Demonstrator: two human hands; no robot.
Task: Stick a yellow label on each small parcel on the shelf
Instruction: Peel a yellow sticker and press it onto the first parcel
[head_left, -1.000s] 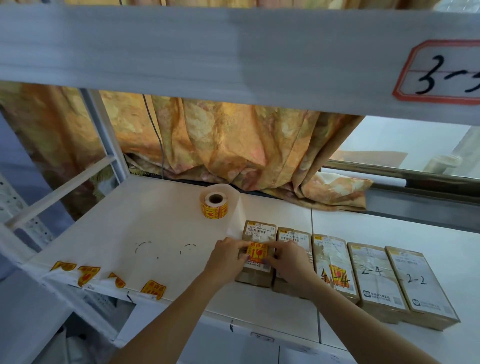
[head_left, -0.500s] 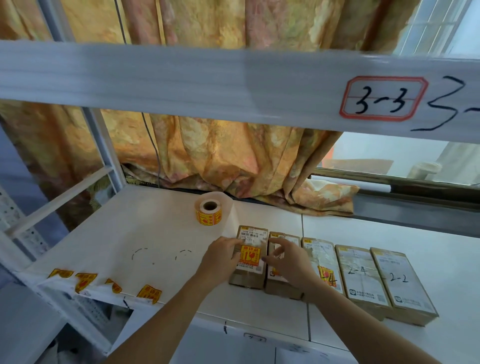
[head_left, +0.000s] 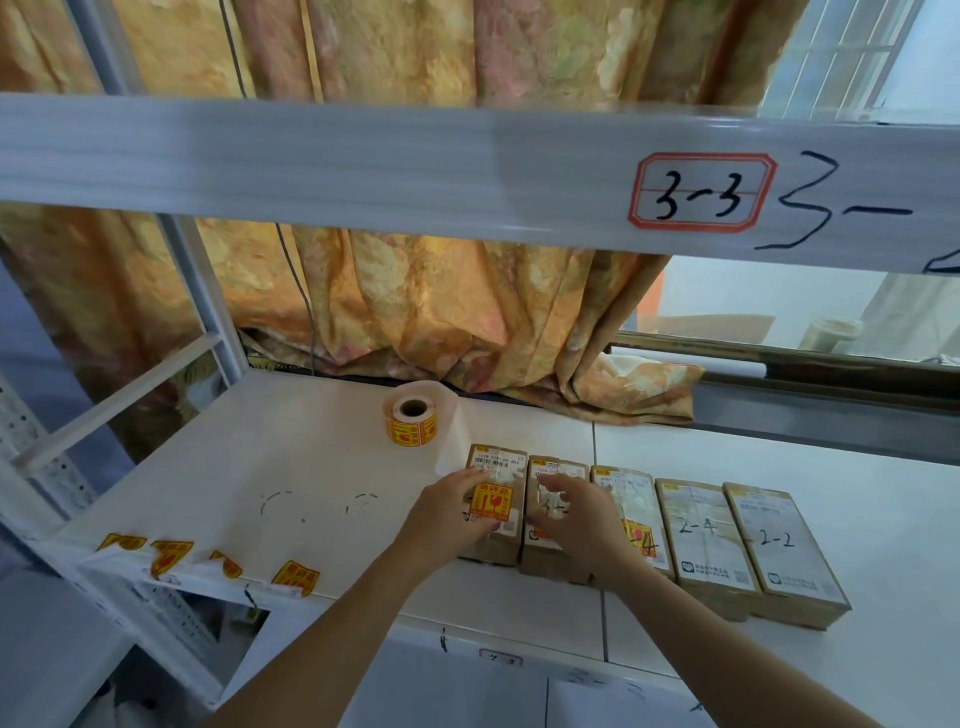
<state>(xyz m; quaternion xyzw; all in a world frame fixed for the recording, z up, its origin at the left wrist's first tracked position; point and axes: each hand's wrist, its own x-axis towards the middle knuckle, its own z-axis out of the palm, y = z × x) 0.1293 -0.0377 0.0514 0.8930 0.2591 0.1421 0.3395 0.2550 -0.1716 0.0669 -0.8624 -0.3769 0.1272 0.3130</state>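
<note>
Several small brown parcels lie side by side on the white shelf (head_left: 218, 483). The leftmost parcel (head_left: 506, 540) bears a yellow label (head_left: 491, 501). My left hand (head_left: 449, 512) rests on that parcel's left edge, fingers touching beside the label. My right hand (head_left: 571, 512) lies spread over the second parcel (head_left: 553, 558), holding nothing. The third parcel (head_left: 631, 501) has a yellow label (head_left: 638, 535) partly hidden behind my right wrist. Parcels marked 2-4 (head_left: 698, 535) and 2-2 (head_left: 774, 545) show no yellow label. The label roll (head_left: 413, 421) stands behind the parcels.
Several loose yellow labels (head_left: 296, 577) hang on the shelf's front left edge. An upper shelf beam (head_left: 363, 166) marked 3-3 crosses overhead. An orange curtain (head_left: 441, 312) drapes behind, and a white upright post (head_left: 202, 291) stands at the left.
My right hand has come off the leftmost parcel's label and spread over the second parcel. The view has tilted upward, so the parcels sit lower in the frame.
</note>
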